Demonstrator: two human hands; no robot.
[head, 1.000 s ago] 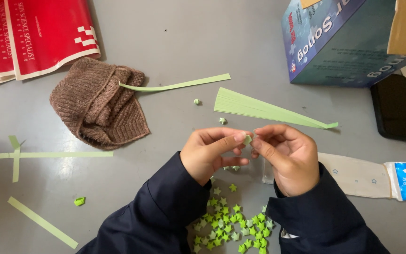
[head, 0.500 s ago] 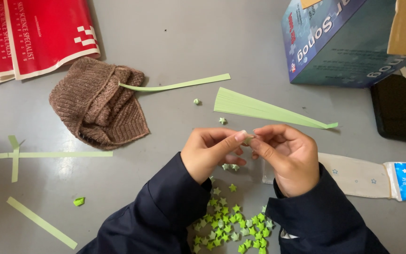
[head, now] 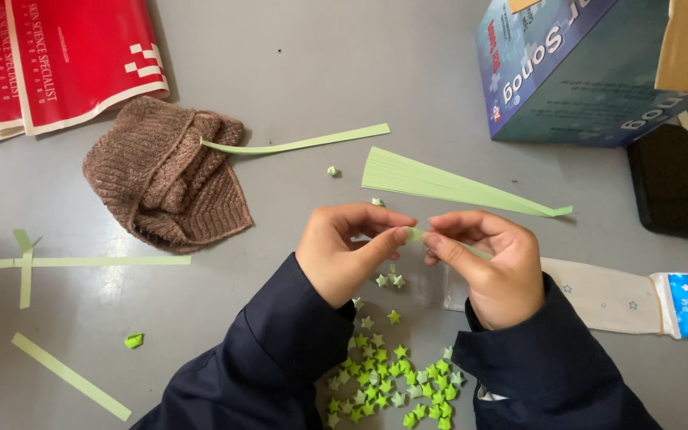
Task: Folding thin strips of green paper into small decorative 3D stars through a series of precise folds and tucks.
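Left hand [head: 344,259] and right hand [head: 494,267] each grip 1 green paper strip [head: 417,235] above paper stars [head: 392,381].

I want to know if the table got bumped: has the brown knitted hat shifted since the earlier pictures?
No. The brown knitted hat sits in the same spot, its edge over the end of the long green paper strip, below the red bags.

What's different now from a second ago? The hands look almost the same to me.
Very little. The left hand and right hand remain together, pinching the same light green paper strip; only the fingertips have shifted slightly along it. Nothing was picked up or let go. The pile of paper stars, the fan of strips, the brown knitted hat and the blue box lie as before.
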